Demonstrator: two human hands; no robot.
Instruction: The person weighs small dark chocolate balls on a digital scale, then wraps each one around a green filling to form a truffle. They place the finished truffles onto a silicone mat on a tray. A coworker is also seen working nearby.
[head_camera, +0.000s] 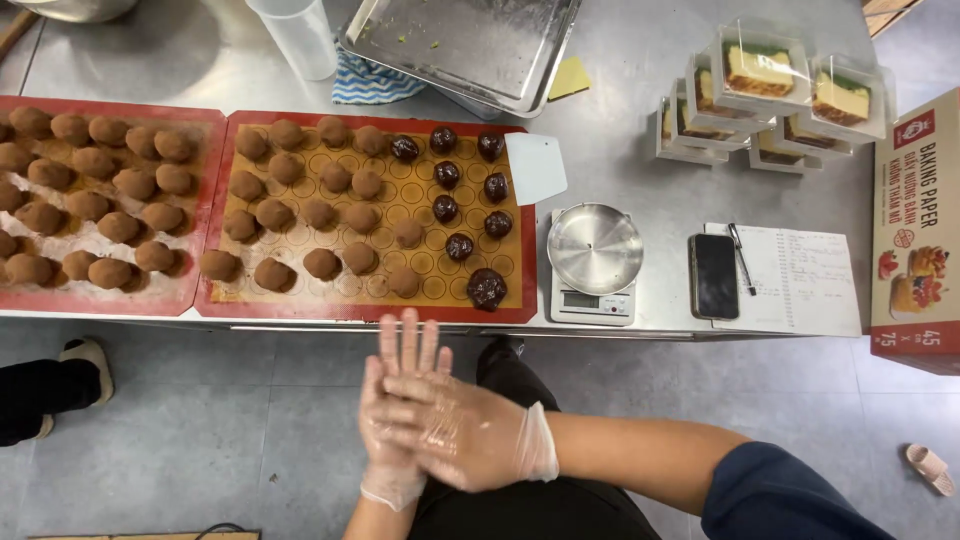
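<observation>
Both my hands wear clear plastic gloves and are pressed palm to palm below the table's front edge. My left hand (398, 385) points its fingers up toward the table. My right hand (470, 432) lies across it from the right. Whatever may be between the palms is hidden. Just above, a red-rimmed baking mat (375, 300) carries rows of cocoa-brown balls (322, 263) and, on its right side, several dark glossy balls (446, 209). The nearest is a larger dark ball (487, 288) at the mat's front right corner.
A second mat (195, 205) of brown balls lies at the left. Right of the mats are a white scraper (535, 165), a small scale (594, 262), a phone (714, 275), a pen (741, 258) on paper, boxed cakes (765, 95) and a cardboard box (915, 230). Another person's foot (70, 375) is at the left.
</observation>
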